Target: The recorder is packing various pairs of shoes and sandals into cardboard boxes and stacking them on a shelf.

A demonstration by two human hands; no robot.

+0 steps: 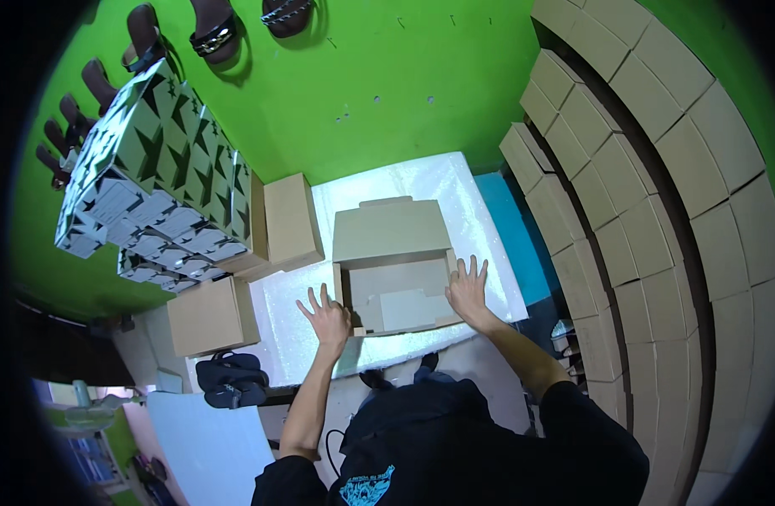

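An open brown cardboard box (398, 282) is seen lying on a white foam sheet (455, 202) at the centre of the view, its lid folded back toward 12 o'clock. The left hand (327, 316) is laid flat with fingers spread against the box's wall at 9 o'clock; the right hand (468, 291) is spread likewise on the wall at 3 o'clock. Nothing is gripped by either hand; the box is only pressed or steadied between them.

Inside the box, bare cardboard and a paler patch are visible; whether that patch is paper or an insert cannot be told. No shoe is seen in it, so the box is judged to be formed but not yet filled or closed.

At 10 o'clock a stack of star-printed boxes (164, 177) is stood with plain brown boxes (290, 221) just beside it, and another plain box (212, 316) lies at 8 o'clock. Dark sandals (212, 34) are laid on the green floor (379, 93) at 11 to 12 o'clock, and a dark pair (231, 379) lies near the left forearm at 7 o'clock. A large wall of closed brown cartons (657, 194) is stacked from 1 to 4 o'clock, which suggests much of the work is done, with the sandals left unboxed.
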